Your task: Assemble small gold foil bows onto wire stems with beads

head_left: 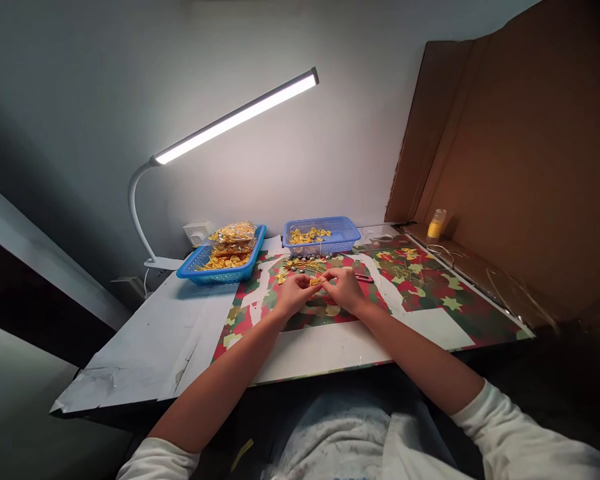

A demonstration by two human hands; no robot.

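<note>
Above, lamp [237, 120]; below, camouflage-patterned sheet [463, 301].

blue shirt print [351, 477], cut off, unreadable

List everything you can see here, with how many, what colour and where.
lamp: one, white light, above the table
table: one, white, below the lamp
patterned sheet: one, red, green and cream, on the table
left basket: one, blue, back left
right basket: one, violet-blue, back middle
yellow bows: many, in the right basket
gold strands: several, before the right basket
silver beads: several, near the strands
small container: one, clear with yellow inside, right
cardboard: brown, right side
wall: grey, behind
small yellow piece: one, at both hands' fingertips
left hand, right hand: one each, bare, over the sheet
sleeves: two, white, bottom corners
</note>
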